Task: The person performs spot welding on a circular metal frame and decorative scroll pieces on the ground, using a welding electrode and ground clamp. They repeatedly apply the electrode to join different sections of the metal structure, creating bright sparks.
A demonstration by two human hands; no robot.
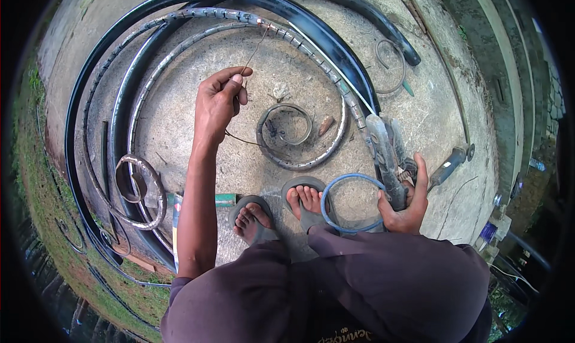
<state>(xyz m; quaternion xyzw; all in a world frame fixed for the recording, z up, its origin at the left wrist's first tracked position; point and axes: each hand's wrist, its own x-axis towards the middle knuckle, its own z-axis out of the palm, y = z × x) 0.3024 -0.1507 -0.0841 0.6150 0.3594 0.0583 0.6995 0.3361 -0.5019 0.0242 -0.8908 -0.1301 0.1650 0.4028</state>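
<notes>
My left hand (221,97) pinches a thin wire (256,51) between thumb and fingers. The wire's far end reaches a small glowing spot (260,21) on a curved metal tube (209,12) with notches cut along it. My right hand (407,211) is wrapped round the dark handle of a worn electrode holder (383,142). A long, thin, pale welding electrode (335,66) runs from its jaws toward the tube, its tip a little right of the glow. By the right hand a blue cable (323,206) makes a loop.
Large black curved pipes (76,91) surround the work on concrete (191,118). Metal coils (308,140) lie near my feet (254,220); another ring (157,211) is at the left. A dark-handled tool (444,169) lies at the right, and grass (60,199) borders the left.
</notes>
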